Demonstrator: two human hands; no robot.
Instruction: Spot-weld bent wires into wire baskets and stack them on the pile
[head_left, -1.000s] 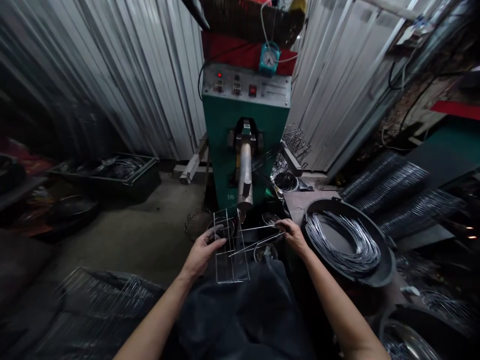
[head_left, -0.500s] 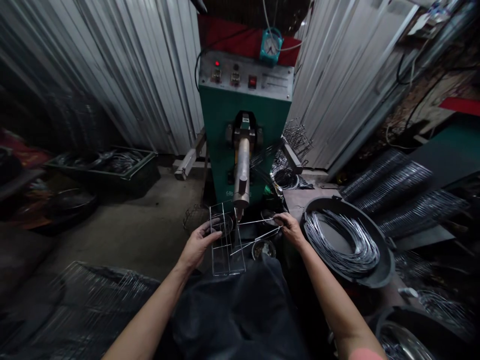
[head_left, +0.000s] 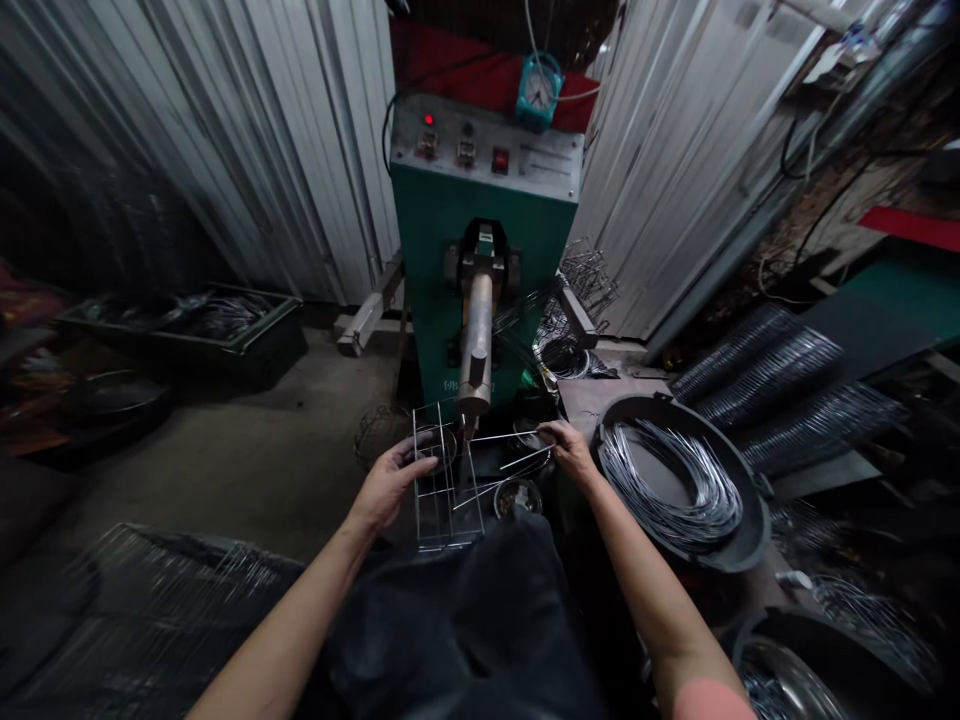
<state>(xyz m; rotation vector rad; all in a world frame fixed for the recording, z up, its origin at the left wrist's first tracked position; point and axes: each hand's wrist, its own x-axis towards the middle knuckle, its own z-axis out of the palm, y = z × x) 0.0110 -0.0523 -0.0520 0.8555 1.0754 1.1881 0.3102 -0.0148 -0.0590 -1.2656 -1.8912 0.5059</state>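
The person's bare left hand point(head_left: 394, 483) has its fingers curled narrowly around the near side of a rectangular wire frame point(head_left: 448, 500), holding it in front of their lap. Their right hand point(head_left: 570, 450) pinches the ends of thin straight steel wires point(head_left: 510, 437) between thumb and fingers, and those wires lie across the frame's far side. The frame stands upright over a dark cloth apron point(head_left: 457, 620), its upper edge just beneath the tip of a thick silver metal electrode arm point(head_left: 476, 340). That arm juts from a green spot-welding machine point(head_left: 480, 230) with a grey control panel point(head_left: 484, 150) showing a red lamp and switches. A small teal clock point(head_left: 538, 90) hangs just above the panel. A small round metal bowl point(head_left: 517, 497) sits just below the wires, near the right hand.

To the right, a wide black round pan point(head_left: 637, 410) holds a loop of bright curved wire point(head_left: 671, 490), with rows of stacked wire racks point(head_left: 765, 390) beyond it. To the left, a black crate of wire pieces point(head_left: 180, 335) rests on the concrete floor point(head_left: 247, 470), and corrugated metal sheeting point(head_left: 225, 150) walls the space behind.
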